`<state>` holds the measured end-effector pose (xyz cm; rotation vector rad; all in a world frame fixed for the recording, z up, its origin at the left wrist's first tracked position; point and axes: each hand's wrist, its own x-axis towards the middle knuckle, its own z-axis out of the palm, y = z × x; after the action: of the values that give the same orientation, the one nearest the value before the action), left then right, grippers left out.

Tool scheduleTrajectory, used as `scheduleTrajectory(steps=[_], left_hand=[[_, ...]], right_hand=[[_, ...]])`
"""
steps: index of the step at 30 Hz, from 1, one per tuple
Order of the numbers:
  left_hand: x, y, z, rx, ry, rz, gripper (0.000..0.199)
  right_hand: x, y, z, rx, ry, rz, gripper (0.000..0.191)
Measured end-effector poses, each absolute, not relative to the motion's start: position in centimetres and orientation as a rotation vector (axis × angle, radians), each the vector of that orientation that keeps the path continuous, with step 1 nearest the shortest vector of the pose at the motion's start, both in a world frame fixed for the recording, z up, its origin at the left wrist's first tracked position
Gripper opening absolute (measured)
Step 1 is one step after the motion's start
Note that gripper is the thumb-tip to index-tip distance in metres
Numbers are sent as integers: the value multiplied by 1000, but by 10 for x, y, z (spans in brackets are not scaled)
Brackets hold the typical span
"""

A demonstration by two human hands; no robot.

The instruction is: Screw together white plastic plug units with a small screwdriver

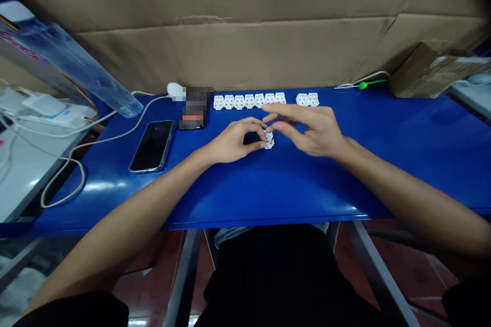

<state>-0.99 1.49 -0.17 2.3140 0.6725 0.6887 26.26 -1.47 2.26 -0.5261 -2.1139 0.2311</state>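
Note:
A small white plastic module (pixel 269 140), like a socket insert, sits on the blue table in front of me. My left hand (pixel 240 139) pinches it from the left between thumb and fingers. From the right, my right hand (pixel 312 127) reaches over the module, thumb tip close to its top edge. The index finger of that hand stretches out above the thumb with a gap between them, and I see nothing held there. Behind my hands stands a row of several similar white modules (pixel 249 101). Two more modules (pixel 307 99) stand apart at the right.
A phone (pixel 151 146) lies left of my hands, near a pixelated dark object (pixel 194 110) and a white cable (pixel 82 166). A clear plastic sleeve (pixel 88 66) leans at far left. A green-handled tool (pixel 362 85) and a cardboard box (pixel 418 71) are at back right.

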Motion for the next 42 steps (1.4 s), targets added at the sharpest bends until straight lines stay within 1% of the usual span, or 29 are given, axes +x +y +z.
scheduleTrajectory(steps=[4,9,13,15,18,23,25,27,30,35,39,42], left_hand=[[-10,16,-2,2321,684,684,11],[-9,15,-1,2328,665,677,13],[-9,14,0,2321,702,672,13],[-9,14,0,2315,708,666,12],[-10,14,0,2319,701,666,10],[-9,13,-1,2317,698,698,9],[-9,13,-1,2312,702,702,9],[-8,13,0,2311,701,689,10],[-8,12,1,2310,694,675,10],[-8,13,2,2307,695,661,12],[-8,13,2,2305,680,649,15],[-7,13,2,2304,678,649,16]], right_hand=[[264,-15,30,-499,-2196,334,46],[260,-19,33,-535,-2054,479,33],[254,-24,35,-664,-1893,419,21],[252,-25,34,-694,-1827,356,20],[250,-23,30,-663,-1798,282,26],[254,-16,23,-565,-1925,229,53],[255,-14,23,-546,-1984,214,52],[257,-13,26,-522,-2030,233,44],[260,-12,30,-464,-2085,346,38],[264,-12,34,-482,-2130,656,42],[261,-15,37,-469,-2027,861,30],[259,-17,38,-504,-1976,870,25]])
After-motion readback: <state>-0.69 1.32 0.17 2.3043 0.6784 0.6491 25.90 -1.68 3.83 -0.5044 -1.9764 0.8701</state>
